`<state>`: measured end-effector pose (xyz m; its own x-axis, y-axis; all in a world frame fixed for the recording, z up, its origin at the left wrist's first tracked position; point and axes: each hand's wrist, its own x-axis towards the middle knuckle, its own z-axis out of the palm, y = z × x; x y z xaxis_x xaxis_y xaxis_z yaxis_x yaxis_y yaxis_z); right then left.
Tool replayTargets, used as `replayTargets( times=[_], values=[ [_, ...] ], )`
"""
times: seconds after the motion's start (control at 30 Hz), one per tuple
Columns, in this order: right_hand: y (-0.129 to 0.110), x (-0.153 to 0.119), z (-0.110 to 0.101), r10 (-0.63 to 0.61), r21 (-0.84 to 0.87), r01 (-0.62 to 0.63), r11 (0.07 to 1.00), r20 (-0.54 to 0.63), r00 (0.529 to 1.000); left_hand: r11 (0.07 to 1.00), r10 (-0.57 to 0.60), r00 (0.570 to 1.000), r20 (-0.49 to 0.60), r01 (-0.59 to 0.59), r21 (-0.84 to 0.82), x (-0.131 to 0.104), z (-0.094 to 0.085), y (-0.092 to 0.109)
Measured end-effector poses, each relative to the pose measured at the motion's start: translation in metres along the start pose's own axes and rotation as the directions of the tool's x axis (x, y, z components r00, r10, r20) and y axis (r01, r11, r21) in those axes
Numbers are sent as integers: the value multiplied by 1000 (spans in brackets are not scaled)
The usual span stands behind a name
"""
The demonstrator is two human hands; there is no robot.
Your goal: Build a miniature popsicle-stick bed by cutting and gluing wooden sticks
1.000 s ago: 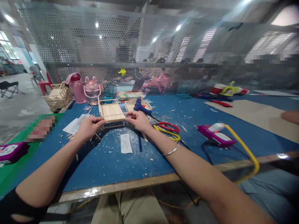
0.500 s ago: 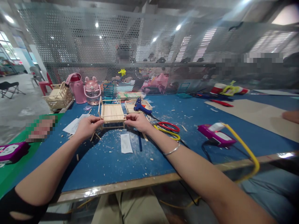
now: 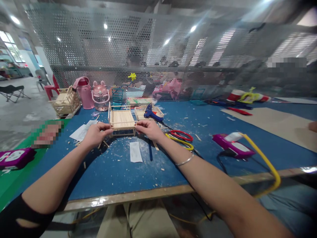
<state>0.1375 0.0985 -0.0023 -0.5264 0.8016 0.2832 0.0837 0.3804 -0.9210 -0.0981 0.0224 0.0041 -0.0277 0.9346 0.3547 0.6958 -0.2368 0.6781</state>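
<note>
The stick frame [image 3: 122, 119] is striped pale tan, the glue gun [image 3: 151, 114] blue

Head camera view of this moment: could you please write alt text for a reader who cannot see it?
A person's left hand and right hand hold a small stick model by its near corners at a blue table. A white paper slip lies in front, and a blue glue gun behind to the right; a perforated screen stands beyond.
</note>
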Motion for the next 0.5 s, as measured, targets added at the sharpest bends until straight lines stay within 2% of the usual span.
replayTargets(
  times=[0.27,0.5],
  values=[
    [3,1,0,12,-5,-13,1000,-9,1000,1000,10,1000,8,-10,2,-1,-1,0],
    [1,0,1,23,4,-23,1000,-21,1000,1000,-21,999,-37,22,22,-3,2,6]
  ],
)
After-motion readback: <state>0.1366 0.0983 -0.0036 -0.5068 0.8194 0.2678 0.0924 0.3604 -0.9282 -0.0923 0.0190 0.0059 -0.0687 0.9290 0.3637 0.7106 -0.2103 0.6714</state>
